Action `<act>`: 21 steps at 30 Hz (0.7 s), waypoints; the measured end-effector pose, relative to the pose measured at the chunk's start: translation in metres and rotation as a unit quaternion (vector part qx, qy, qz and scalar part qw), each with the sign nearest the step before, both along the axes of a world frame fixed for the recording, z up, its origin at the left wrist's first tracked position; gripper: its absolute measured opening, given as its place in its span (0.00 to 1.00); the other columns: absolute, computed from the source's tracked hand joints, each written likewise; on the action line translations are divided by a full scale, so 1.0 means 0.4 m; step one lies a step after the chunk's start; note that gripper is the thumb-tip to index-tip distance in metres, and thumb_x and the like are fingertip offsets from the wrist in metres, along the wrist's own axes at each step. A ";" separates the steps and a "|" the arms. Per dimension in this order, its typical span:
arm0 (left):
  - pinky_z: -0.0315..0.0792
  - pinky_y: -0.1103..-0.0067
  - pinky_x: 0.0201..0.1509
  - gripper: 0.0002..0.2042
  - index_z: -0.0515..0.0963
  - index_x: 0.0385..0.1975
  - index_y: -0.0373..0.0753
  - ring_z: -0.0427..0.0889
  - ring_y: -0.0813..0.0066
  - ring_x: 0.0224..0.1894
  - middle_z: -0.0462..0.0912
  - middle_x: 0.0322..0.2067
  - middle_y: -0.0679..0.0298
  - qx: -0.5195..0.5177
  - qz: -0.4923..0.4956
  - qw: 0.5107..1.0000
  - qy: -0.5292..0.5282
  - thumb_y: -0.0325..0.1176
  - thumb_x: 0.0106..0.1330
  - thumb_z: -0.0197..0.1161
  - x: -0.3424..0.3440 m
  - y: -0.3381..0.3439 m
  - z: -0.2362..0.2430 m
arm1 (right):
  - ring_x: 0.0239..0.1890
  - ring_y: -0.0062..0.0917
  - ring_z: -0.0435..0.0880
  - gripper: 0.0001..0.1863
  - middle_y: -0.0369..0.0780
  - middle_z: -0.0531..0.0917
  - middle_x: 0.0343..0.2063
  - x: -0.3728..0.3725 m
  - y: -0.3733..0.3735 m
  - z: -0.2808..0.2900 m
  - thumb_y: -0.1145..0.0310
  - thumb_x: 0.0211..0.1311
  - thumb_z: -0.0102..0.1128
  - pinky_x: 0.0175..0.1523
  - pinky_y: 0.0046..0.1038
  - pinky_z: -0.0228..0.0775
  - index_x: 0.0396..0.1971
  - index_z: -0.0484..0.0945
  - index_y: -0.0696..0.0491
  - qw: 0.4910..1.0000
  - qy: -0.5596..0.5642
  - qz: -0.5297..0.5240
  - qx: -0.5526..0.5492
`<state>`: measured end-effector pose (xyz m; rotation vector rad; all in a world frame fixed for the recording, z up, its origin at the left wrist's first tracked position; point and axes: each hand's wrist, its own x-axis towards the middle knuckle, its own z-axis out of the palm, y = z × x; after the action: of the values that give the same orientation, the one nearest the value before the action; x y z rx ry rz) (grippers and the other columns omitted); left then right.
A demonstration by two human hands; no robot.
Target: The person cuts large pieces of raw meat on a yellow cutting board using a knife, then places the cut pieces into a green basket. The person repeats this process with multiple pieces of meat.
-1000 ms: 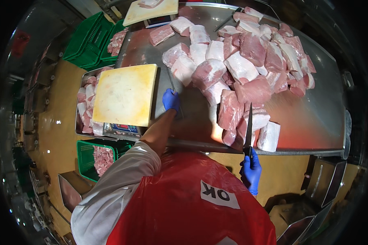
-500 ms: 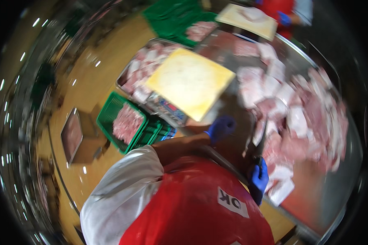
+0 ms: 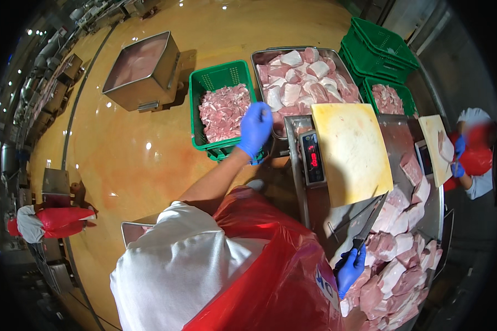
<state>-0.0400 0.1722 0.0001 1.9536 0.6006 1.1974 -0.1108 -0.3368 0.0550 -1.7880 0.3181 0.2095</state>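
My left hand, in a blue glove, is raised over the right rim of a green crate. Its fingers are curled closed, and what they hold, if anything, is hidden. Small pink meat trimmings lie in that crate. Low on the right, my right hand is wrapped round the handle of a knife, whose blade slants up and away beside the cutting board. Large chunks of raw meat are heaped on the steel table next to this hand.
A scale with a lit display sits by the board. Beyond it are a steel tray of meat chunks and stacked green crates. A steel bin stands on the floor. Co-workers are at right and left.
My view has swung left toward the floor and crates. My left hand has moved away from the table to the green crate. My right hand still holds the knife beside the meat.
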 end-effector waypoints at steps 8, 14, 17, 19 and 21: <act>0.71 0.57 0.74 0.31 0.72 0.73 0.44 0.77 0.42 0.68 0.76 0.67 0.40 0.014 0.003 0.838 0.546 0.42 0.69 0.63 -0.050 0.656 -0.159 | 0.16 0.10 0.67 0.23 0.31 0.77 0.24 0.067 0.176 0.080 0.67 0.82 0.55 0.19 0.20 0.57 0.72 0.73 0.51 0.996 -0.034 -0.063 -0.059; 0.79 0.70 0.62 0.28 0.76 0.66 0.28 0.87 0.64 0.54 0.87 0.56 0.48 -0.100 -0.110 0.911 0.385 0.38 0.72 0.70 0.018 0.717 -0.309 | 0.26 0.16 0.77 0.21 0.36 0.83 0.32 0.032 0.232 -0.036 0.68 0.79 0.60 0.30 0.23 0.72 0.67 0.76 0.54 0.986 -0.056 -0.121 -0.097; 0.79 0.73 0.58 0.23 0.79 0.63 0.28 0.86 0.69 0.50 0.89 0.51 0.52 -0.116 -0.188 0.922 0.317 0.36 0.74 0.69 0.154 0.579 -0.292 | 0.31 0.27 0.84 0.22 0.44 0.87 0.39 0.023 0.299 -0.044 0.70 0.72 0.66 0.39 0.31 0.79 0.65 0.79 0.51 0.952 -0.107 -0.114 -0.262; 0.79 0.73 0.56 0.17 0.81 0.58 0.30 0.86 0.72 0.50 0.89 0.49 0.55 -0.105 -0.247 0.931 0.246 0.34 0.76 0.67 0.247 0.481 -0.263 | 0.36 0.40 0.89 0.25 0.49 0.87 0.43 0.016 0.320 -0.078 0.69 0.67 0.70 0.43 0.37 0.80 0.64 0.79 0.48 0.908 -0.167 -0.111 -0.368; 0.79 0.72 0.56 0.15 0.82 0.57 0.32 0.86 0.72 0.50 0.89 0.48 0.56 -0.086 -0.294 0.921 0.239 0.33 0.77 0.66 0.314 0.348 -0.186 | 0.38 0.42 0.89 0.26 0.49 0.87 0.43 0.012 0.364 -0.066 0.69 0.66 0.71 0.43 0.39 0.80 0.64 0.78 0.47 0.876 -0.149 -0.129 -0.439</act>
<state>0.0857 0.3114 -0.0744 2.0659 0.2960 0.2840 -0.1058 -0.1911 0.0287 -2.5980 0.4675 -0.4845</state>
